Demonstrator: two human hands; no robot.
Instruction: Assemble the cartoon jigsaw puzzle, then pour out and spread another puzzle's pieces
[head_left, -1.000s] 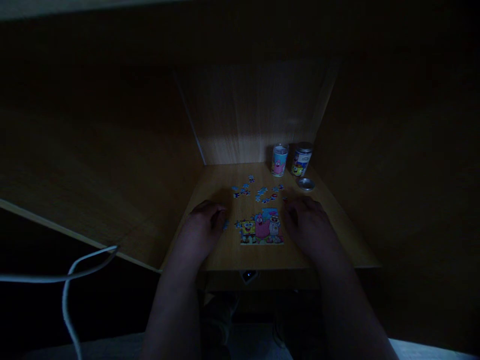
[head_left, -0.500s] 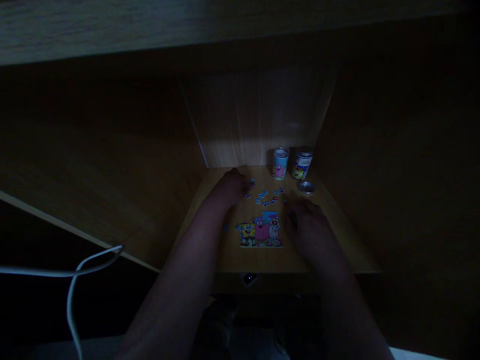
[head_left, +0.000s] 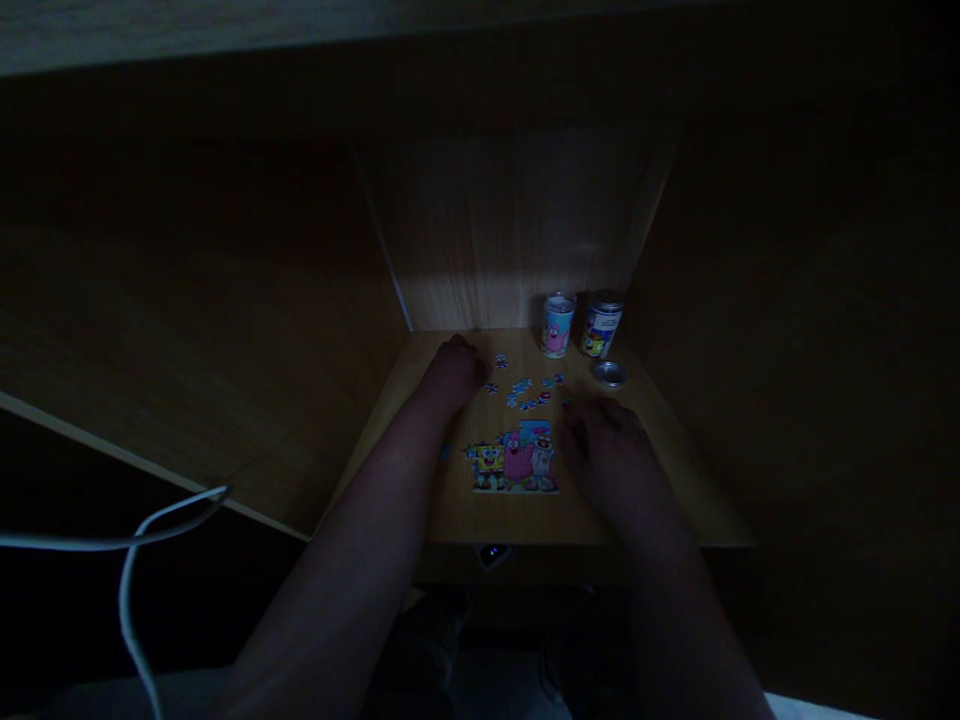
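A partly joined jigsaw puzzle [head_left: 516, 460] with cartoon figures, yellow, pink and white, lies on the wooden surface [head_left: 517, 522]. Behind it several loose puzzle pieces [head_left: 521, 386] are scattered. My left hand [head_left: 456, 372] is at the back left beside these pieces, its fingers curled downward; whatever they hold is hidden in the dim light. Just right of the joined puzzle, my right hand [head_left: 609, 448] rests low with bent fingers, and I cannot make out anything in it. A small loose piece [head_left: 566, 403] lies near its fingertips. One bluish piece [head_left: 445, 452] sits by my left forearm.
Two printed cans, a light blue one [head_left: 556, 328] and a darker one [head_left: 600, 328], stand at the back right. A round metal lid [head_left: 609, 374] lies before them. Wooden panels [head_left: 517, 230] enclose the back and sides. A white cable [head_left: 131, 600] hangs at the lower left.
The whole view has shifted slightly, so everything appears a little further left. Both hands stay in nearly the same places, with the left one drawn slightly away from the loose pieces.
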